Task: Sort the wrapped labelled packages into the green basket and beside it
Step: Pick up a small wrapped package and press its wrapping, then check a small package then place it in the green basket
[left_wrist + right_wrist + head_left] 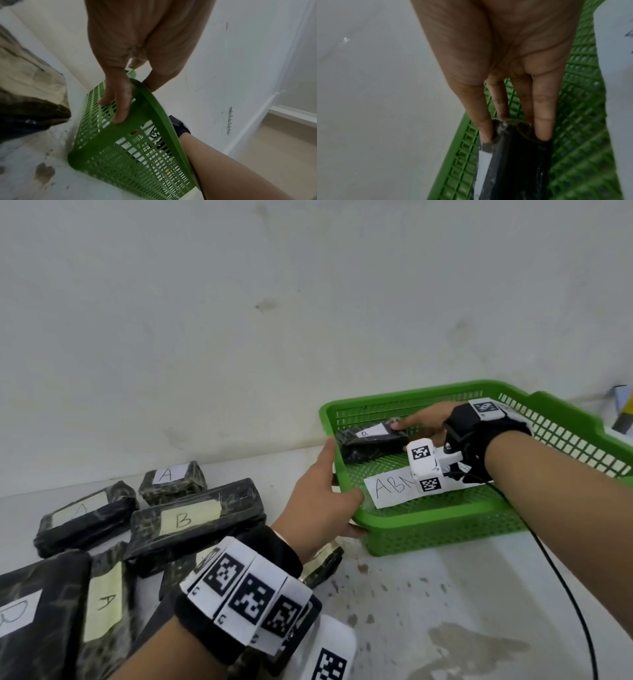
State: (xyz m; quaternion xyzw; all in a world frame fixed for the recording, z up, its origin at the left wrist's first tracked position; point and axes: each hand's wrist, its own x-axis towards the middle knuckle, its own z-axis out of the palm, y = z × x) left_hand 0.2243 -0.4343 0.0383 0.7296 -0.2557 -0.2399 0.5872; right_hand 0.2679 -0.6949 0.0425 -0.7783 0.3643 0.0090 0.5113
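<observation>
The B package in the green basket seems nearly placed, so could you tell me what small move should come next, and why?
Probably let go: the right hand pinches the B package, which already lies in the green basket that the left hand steadies.

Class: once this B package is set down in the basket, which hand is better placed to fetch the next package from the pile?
Left. The left hand grips the basket rim right beside the pile, while the right hand is deep inside the basket, pinching the B package.

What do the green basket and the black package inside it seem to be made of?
Green basket: likely moulded plastic, semi-matte, with a slotted lattice wall and smooth rim. Package: probably black plastic film, glossy and wrinkled, with a white paper label; contents hidden.
</observation>
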